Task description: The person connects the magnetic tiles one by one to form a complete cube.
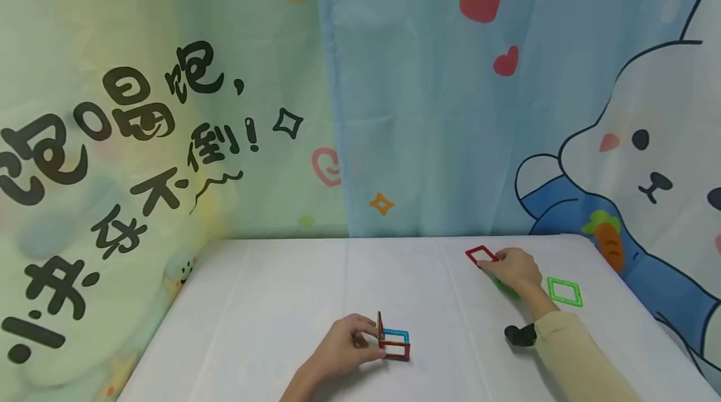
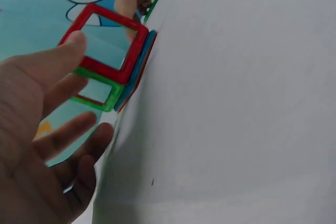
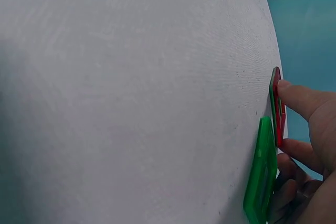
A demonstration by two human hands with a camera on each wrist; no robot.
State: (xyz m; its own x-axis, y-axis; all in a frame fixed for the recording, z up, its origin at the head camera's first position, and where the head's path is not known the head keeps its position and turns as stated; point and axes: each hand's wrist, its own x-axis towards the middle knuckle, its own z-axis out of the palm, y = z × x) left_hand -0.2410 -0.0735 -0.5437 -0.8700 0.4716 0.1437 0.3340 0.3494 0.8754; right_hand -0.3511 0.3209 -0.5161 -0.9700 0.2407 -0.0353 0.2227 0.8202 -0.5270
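Note:
In the head view my left hand (image 1: 350,347) pinches a small joined group of magnetic tile frames at the table's front middle. That group has a red frame (image 2: 107,71), a green frame (image 2: 114,97) and a blue frame (image 2: 136,70) in the left wrist view. The left thumb lies on the red frame; the other fingers are behind or below it. At the far right, my right hand (image 1: 515,272) holds a loose red square frame (image 1: 475,249) between thumb and finger, with a green edge along it. A green frame (image 3: 258,177) lies under that hand, partly hidden.
Another green square frame (image 1: 563,281) lies to the right of the right hand. A black rounded object (image 1: 519,335) sits at the right sleeve cuff (image 1: 554,327). The white-covered table (image 1: 270,289) ends at a printed curtain (image 1: 417,139) behind.

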